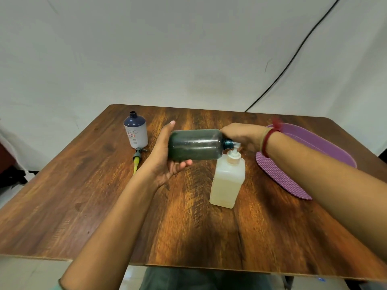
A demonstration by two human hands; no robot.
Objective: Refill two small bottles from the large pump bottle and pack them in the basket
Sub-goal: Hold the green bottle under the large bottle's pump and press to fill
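Centrally, above the wooden surface (83, 195), the left hand (165, 155) grasps a dark green small bottle (195, 144). It holds the bottle on its side, palm behind the base, thumb pointing up and fingers curled under the body. The bottle's open neck points toward 3 o'clock and meets the white spout of the pump head (235, 152) on the large pump bottle (227, 185). That bottle stands upright just past the middle of the surface toward 3 o'clock, pale and translucent, with yellowish liquid inside.

The right hand (243, 133) lies over the pump head from the 1 o'clock side. Its fingers are hidden behind the dark bottle's neck, so I cannot tell whether they grip the pump or only press on it. A red thread (268, 141) circles that wrist.

At about 11 o'clock a second small bottle (136, 132), white with a dark blue shoulder, stands upright and uncapped. A loose pump cap with a yellow tube (137, 158) lies just beside it on the near side.

At 2 to 3 o'clock sits the purple woven basket (278, 176), partly covered by the right forearm. A black cable (293, 59) runs down the wall behind.
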